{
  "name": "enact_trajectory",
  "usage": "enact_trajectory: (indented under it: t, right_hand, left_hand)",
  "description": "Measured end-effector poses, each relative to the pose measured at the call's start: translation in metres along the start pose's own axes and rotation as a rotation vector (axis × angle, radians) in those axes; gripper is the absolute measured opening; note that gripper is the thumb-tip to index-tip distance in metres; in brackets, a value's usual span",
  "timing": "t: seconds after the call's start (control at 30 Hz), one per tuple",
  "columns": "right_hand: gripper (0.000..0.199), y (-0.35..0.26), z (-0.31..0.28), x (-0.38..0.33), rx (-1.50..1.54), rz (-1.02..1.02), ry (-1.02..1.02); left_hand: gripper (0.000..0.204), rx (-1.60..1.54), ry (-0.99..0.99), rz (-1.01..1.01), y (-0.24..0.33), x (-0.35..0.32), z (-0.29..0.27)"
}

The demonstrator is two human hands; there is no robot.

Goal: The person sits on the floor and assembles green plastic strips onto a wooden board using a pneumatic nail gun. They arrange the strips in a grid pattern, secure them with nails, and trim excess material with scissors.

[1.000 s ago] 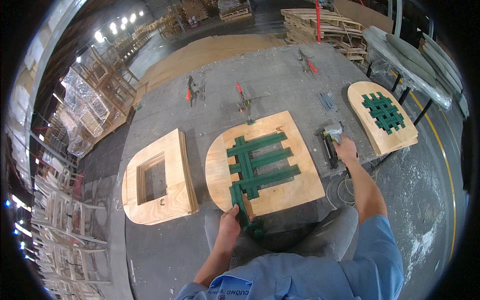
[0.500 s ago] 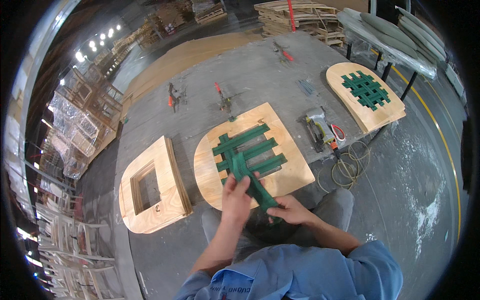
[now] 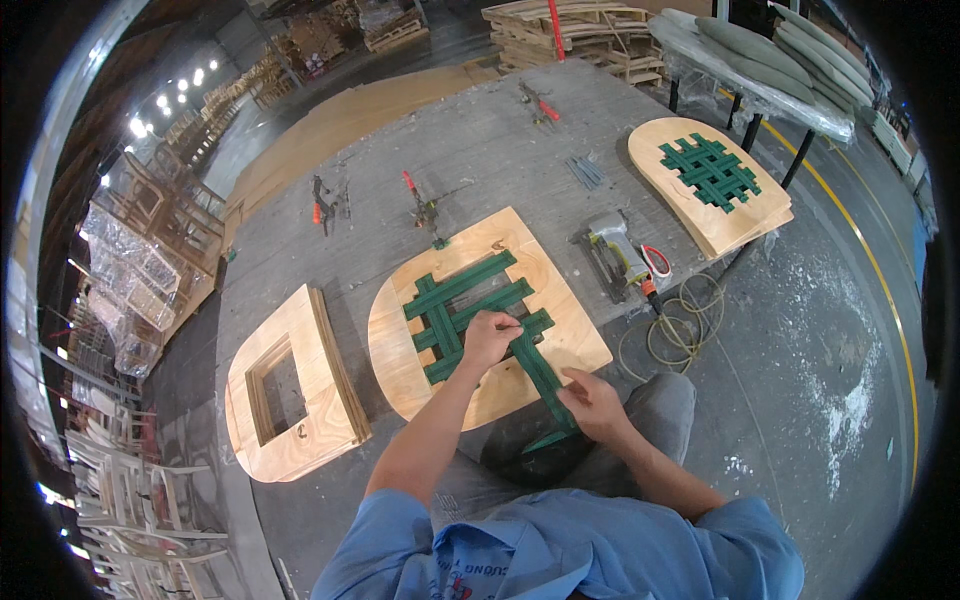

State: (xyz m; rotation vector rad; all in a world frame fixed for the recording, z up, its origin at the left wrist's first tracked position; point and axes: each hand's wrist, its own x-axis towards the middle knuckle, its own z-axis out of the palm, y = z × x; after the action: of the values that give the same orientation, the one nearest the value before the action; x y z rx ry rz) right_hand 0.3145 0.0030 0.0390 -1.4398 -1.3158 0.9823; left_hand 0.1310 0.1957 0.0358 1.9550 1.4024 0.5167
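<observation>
A wooden panel (image 3: 400,383) with a rounded end and a square opening lies in front of me, green straps (image 3: 437,318) woven across the opening. My left hand (image 3: 490,342) is over the opening, its thumb and fingers pinched on a loose green strap (image 3: 540,372). From there the strap runs toward me over the panel's near edge, its tail folded below. My right hand (image 3: 594,405) is at the strap's right side past that edge, fingers curled against it; its grip is partly hidden.
Stacked panels (image 3: 335,385) with bare openings lie left; panels topped by a finished green weave (image 3: 715,170) lie right. A staple gun (image 3: 615,255) with a coiled hose (image 3: 690,325) sits nearer. Beyond are pliers-like tools (image 3: 420,205), metal strips (image 3: 585,172), pallets (image 3: 570,40) and cushions (image 3: 755,60).
My left hand has moved up onto the panel's opening, shifting its hold on the strap. The strap now lies further right, and my right hand has shifted slightly right and up.
</observation>
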Motion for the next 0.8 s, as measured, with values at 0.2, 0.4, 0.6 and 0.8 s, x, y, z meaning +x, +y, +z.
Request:
enact_trajectory:
  t: [0.2, 0.4, 0.6, 0.8]
  right_hand:
    - [0.025, -0.019, 0.051, 0.061, 1.082, 0.582, -0.242]
    - [0.036, -0.006, 0.083, 0.100, 1.583, 0.646, -0.099]
    - [0.046, 0.011, 0.084, 0.143, 1.890, 0.643, -0.085]
    - [0.029, -0.009, 0.064, 0.090, 1.320, 0.655, -0.294]
  left_hand:
    - [0.026, 0.081, 0.119, 0.041, -0.009, 0.005, 0.010]
    - [0.022, -0.246, 0.012, -0.080, -0.020, 0.009, 0.006]
    - [0.021, -0.360, -0.072, -0.214, -0.005, 0.035, 0.009]
    - [0.015, -0.544, 0.020, -0.485, -0.024, 0.044, -0.003]
